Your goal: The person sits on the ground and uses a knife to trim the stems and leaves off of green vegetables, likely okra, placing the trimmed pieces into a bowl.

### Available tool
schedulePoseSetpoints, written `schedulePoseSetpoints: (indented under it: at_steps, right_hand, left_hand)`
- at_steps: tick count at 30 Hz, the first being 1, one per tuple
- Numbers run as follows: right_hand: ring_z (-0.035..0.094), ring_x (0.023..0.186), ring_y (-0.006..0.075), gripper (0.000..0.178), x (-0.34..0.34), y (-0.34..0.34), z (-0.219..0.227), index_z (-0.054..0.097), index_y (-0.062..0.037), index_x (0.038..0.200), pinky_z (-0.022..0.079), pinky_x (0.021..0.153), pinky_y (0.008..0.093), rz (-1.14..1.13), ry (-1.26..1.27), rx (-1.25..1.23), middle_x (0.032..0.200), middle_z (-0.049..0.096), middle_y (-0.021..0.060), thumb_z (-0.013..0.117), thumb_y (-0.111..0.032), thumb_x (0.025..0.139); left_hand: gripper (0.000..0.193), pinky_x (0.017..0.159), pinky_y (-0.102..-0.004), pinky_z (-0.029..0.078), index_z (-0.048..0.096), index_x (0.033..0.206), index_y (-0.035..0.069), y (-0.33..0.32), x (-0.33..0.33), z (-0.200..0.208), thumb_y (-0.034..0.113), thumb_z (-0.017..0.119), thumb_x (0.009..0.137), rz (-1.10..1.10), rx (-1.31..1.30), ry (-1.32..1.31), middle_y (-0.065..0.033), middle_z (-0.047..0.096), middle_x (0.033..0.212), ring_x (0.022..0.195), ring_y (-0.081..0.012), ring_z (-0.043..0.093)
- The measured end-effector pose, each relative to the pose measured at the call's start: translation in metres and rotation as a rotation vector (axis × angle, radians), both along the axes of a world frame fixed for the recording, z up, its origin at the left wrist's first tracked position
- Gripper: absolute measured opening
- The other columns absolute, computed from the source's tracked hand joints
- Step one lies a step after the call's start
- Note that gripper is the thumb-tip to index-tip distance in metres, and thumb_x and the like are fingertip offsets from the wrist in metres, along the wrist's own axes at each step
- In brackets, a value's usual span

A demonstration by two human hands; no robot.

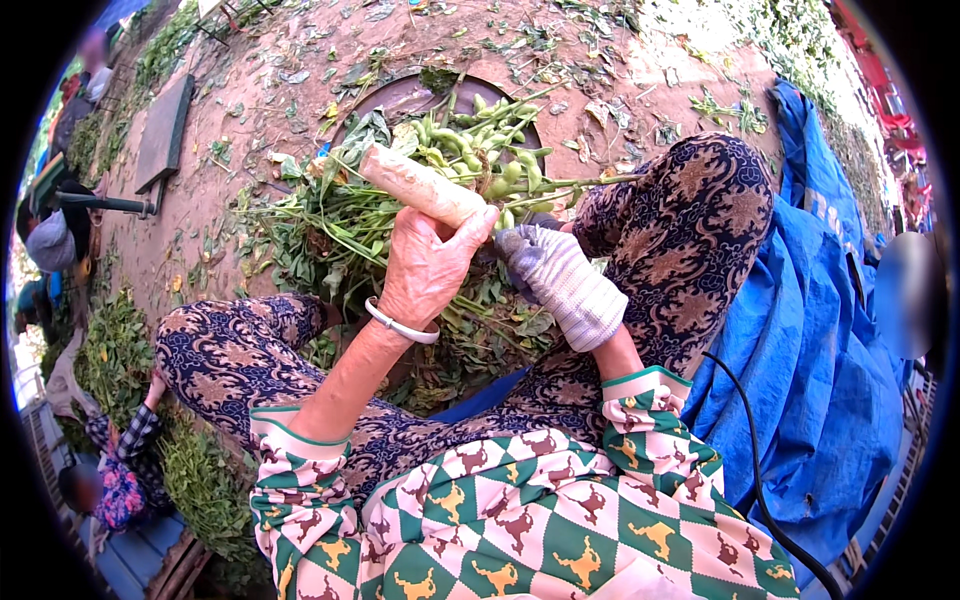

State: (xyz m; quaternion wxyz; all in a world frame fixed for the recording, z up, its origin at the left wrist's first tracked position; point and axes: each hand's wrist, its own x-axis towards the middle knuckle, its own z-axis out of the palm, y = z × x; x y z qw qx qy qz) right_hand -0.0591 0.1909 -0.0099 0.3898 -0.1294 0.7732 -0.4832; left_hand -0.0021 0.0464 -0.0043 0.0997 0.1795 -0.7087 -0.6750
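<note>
My bare left hand (430, 262), a white bracelet on its wrist, is closed around a pale, thick cylinder (420, 188) that slants up to the left. Its thumb lies along the cylinder's lower end. Close beside it is my right hand (560, 280) in a whitish knit glove with darker, soiled fingertips. Those fingers are curled, and what they grip is hidden. Just beyond both hands lie green bean pods (510, 178) on stalks, one stem (600, 182) reaching right toward my knee. A heap of leafy bean plants (335, 215) spreads under and left of my hands.
Behind the pods shows a round dark basin rim (385, 95). A blue tarp (790, 350) lies at my right, crossed by a black cable (750, 450). A low dark board (165, 130) stands far left. Other people sit at the left, one in a plaid sleeve (140, 430).
</note>
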Motion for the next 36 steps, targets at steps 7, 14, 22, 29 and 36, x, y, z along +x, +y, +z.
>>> schedulePoseSetpoints:
  at_steps: [7,14,22,29,36]
  right_hand:
    - [0.056,0.070,0.0135,0.033,-0.004,-0.004,-0.003,0.057,0.0022,0.099,0.046,0.062,0.0286,-0.101,0.073,-0.041,0.080,0.062,0.0077,0.062,-0.027,0.085]
    - [0.045,0.052,0.0038,0.028,-0.002,0.006,-0.001,0.059,-0.0044,0.099,0.036,0.045,0.0199,-0.134,-0.184,-0.237,0.066,0.054,-0.0029,0.050,-0.030,0.092]
    - [0.040,0.049,0.0021,0.023,-0.004,0.006,-0.001,0.060,-0.0077,0.087,0.031,0.043,0.0183,-0.240,-0.171,-0.134,0.061,0.050,-0.0061,0.051,-0.029,0.091]
    - [0.043,0.048,0.0052,0.026,0.002,0.012,0.008,0.060,-0.0089,0.085,0.033,0.043,0.0218,-0.277,-0.332,-0.097,0.059,0.049,-0.0046,0.049,-0.032,0.091]
    - [0.043,0.048,0.0041,0.023,0.006,0.007,0.014,0.064,-0.0051,0.090,0.035,0.043,0.0216,-0.099,-0.079,-0.022,0.059,0.053,-0.0043,0.059,-0.028,0.087]
  left_hand:
    - [0.014,0.064,-0.0233,0.044,0.063,0.084,0.000,0.003,0.003,0.015,0.013,0.067,0.079,-0.066,-0.088,-0.058,0.0000,0.062,0.077,0.069,-0.0067,0.054]
    - [0.013,0.071,-0.0248,0.051,0.062,0.089,-0.001,-0.009,0.003,0.010,0.010,0.064,0.082,-0.107,0.107,-0.080,-0.0030,0.063,0.081,0.074,-0.0104,0.061]
    - [0.012,0.061,-0.0239,0.050,0.061,0.084,-0.001,-0.010,0.000,0.018,0.009,0.065,0.080,-0.094,0.266,-0.054,-0.0029,0.063,0.074,0.067,-0.0095,0.060]
    - [0.014,0.065,-0.0239,0.048,0.062,0.086,-0.001,-0.010,0.002,0.004,0.011,0.066,0.080,-0.058,0.151,-0.037,-0.0027,0.063,0.076,0.069,-0.0095,0.059]
    - [0.022,0.070,-0.0233,0.046,0.063,0.092,0.000,0.001,0.004,0.006,0.017,0.068,0.080,-0.140,0.049,-0.044,-0.0017,0.063,0.082,0.075,-0.0088,0.056]
